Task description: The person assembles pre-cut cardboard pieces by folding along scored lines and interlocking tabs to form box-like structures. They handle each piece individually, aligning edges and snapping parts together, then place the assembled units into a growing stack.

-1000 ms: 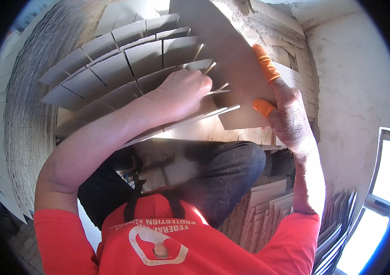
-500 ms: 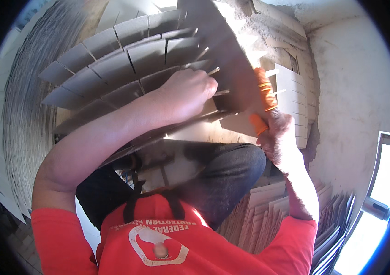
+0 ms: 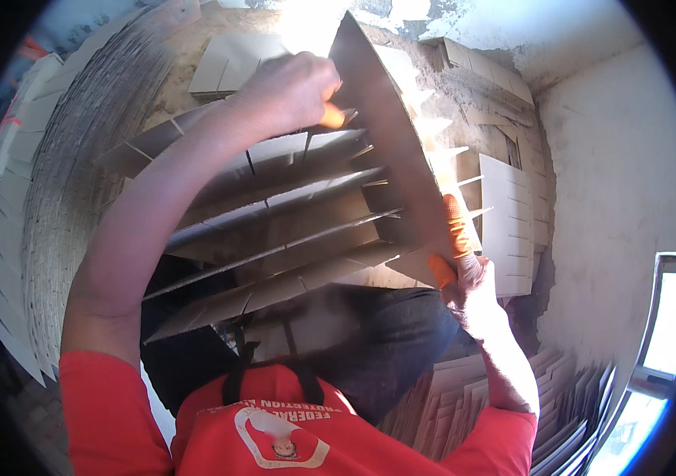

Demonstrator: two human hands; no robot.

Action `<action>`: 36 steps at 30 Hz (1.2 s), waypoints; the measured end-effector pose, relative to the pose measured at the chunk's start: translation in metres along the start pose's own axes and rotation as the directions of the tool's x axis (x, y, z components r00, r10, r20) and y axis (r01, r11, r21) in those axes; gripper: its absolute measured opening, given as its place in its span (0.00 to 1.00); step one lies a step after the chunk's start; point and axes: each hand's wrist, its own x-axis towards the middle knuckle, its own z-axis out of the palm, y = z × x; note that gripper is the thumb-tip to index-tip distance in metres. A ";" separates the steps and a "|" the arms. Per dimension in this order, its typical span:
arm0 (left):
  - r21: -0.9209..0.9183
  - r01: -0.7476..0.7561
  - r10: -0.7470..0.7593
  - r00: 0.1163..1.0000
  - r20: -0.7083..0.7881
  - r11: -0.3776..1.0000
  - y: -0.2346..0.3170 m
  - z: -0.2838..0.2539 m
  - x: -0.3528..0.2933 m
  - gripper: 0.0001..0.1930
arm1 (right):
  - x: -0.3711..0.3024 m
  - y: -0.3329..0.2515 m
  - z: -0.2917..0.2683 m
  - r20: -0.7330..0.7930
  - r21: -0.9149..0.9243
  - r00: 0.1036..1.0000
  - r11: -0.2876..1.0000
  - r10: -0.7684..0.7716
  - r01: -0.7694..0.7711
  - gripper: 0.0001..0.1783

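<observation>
A broad grey-brown cardboard strip [image 3: 397, 135] stands on a slant in front of me, with several slotted cardboard strips [image 3: 298, 194] running off its left side, their tips poking through. My right hand [image 3: 469, 278] is closed on its near lower end, fingers in orange rubber finger covers along the right face. Up near the far end, my left hand [image 3: 298, 87] has its fingers curled by the end of the farthest slotted strip [image 3: 147, 151]. An orange cover shows on one of its digits; the exact grip is partly hidden.
A tall stack of cardboard strips [image 3: 60, 206] rises on the left. Loose slotted sheets [image 3: 504, 222] lie to the right, and another pale sheet [image 3: 234, 59] at the back. More cardboard pieces [image 3: 504, 397] stand at lower right, beside a whitish wall [image 3: 608, 198].
My left hand has moved up and away along the broad strip, from the middle slotted strips to the farthest. The cardboard assembly and my right hand have shifted slightly lower in view.
</observation>
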 end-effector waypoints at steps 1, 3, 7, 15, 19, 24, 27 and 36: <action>0.087 -0.059 0.060 0.998 -0.004 0.994 -0.007 0.014 -0.003 0.11 | 0.003 -0.007 0.000 0.013 0.119 0.989 0.982 0.145 -0.146 0.37; 0.049 -0.152 0.156 0.985 -0.075 0.987 0.002 0.023 -0.012 0.14 | 0.004 -0.013 -0.001 0.031 0.237 0.953 0.924 0.303 -0.301 0.27; 0.038 -0.158 0.156 0.986 0.061 0.987 0.042 0.029 -0.028 0.16 | 0.003 -0.006 0.002 -0.074 0.026 0.997 1.000 0.006 -0.004 0.40; 0.165 -0.072 0.030 0.969 0.245 0.984 0.033 0.032 -0.024 0.03 | 0.003 -0.012 -0.003 -0.085 -0.059 0.996 0.998 0.002 -0.007 0.46; -0.060 -0.010 0.017 0.993 0.115 0.998 0.024 0.051 -0.037 0.02 | 0.000 -0.018 -0.009 -0.079 -0.061 0.996 0.997 0.040 -0.045 0.46; -0.185 -0.034 0.051 0.995 0.088 0.982 0.023 0.058 -0.043 0.05 | 0.005 -0.031 -0.021 -0.028 0.000 0.995 0.995 0.101 -0.101 0.46; -0.228 -0.061 0.083 0.992 0.090 0.972 0.031 0.065 -0.055 0.07 | 0.005 -0.041 -0.032 0.038 0.028 0.987 0.987 0.157 -0.158 0.46; -0.220 -0.102 0.130 0.984 0.120 0.970 0.043 0.054 -0.059 0.10 | -0.002 -0.022 -0.012 -0.035 -0.107 0.994 0.990 -0.100 0.096 0.46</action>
